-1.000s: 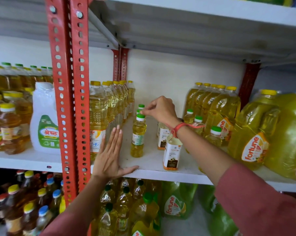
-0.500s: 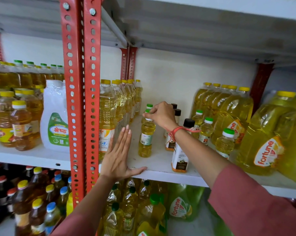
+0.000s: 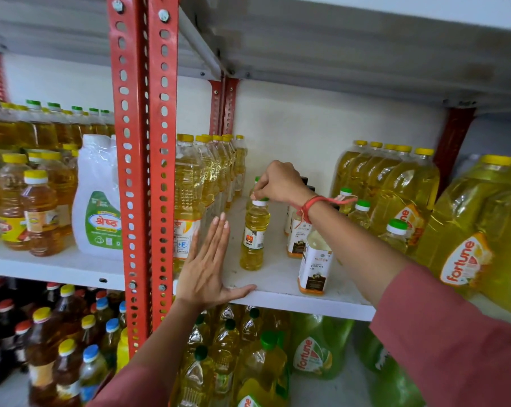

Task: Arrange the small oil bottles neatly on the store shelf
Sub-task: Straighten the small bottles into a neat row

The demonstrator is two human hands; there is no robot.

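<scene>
A small yellow oil bottle with a green cap stands upright on the white shelf, in the gap left of centre. My right hand pinches its cap from above. Another small green-capped bottle stands behind it, mostly hidden by that hand. My left hand lies flat and open against the row of tall yellow-capped bottles, thumb along the shelf edge. Three more small green-capped bottles stand to the right, behind my forearm. White coconut oil bottles stand in a row near the front.
A red perforated upright splits the shelving. Large Fortune oil jugs fill the right side. A white jug and amber bottles stand left of the upright. More oil bottles crowd the shelf below.
My right hand has come down from beside the rear small bottle onto the front small bottle's cap. The left hand has stayed flat against the tall bottles. The view has shifted rightwards.
</scene>
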